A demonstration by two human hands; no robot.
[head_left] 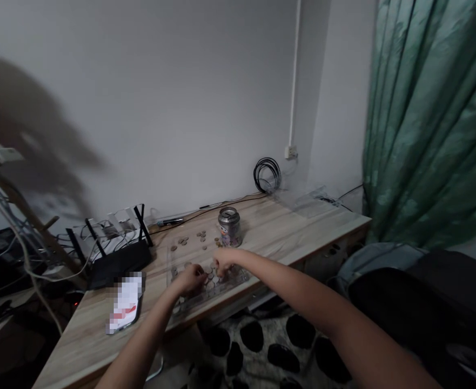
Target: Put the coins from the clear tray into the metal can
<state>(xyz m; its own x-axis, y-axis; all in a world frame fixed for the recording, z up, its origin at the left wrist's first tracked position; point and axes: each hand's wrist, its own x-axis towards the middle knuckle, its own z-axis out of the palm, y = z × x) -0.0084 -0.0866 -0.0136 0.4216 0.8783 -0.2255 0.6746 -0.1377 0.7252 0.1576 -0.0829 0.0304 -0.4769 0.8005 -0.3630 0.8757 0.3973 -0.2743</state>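
Note:
Over a clear plastic sheet or shallow tray [221, 292] strewn with coins, my two hands work close together. My left hand [191, 278] is at the coins with its fingers curled in; whatever lies between the fingertips is too small to make out. My right hand [224, 260] bends downward just to its right, its fingers drawn together and partly hidden from view. Several silver coins [215, 280] lie between and below the hands. More coins [183, 241] are scattered farther back. Behind my right hand stands an upright round coin bank [229, 228] with a printed side and a metallic-looking top.
A phone [126, 302] with a lit screen lies left on the wooden desk [274, 227]. Behind it is a black router [120, 262] with upright antennas and cables. A coiled black cable [267, 174] leans against the wall; a green curtain [428, 135] hangs right.

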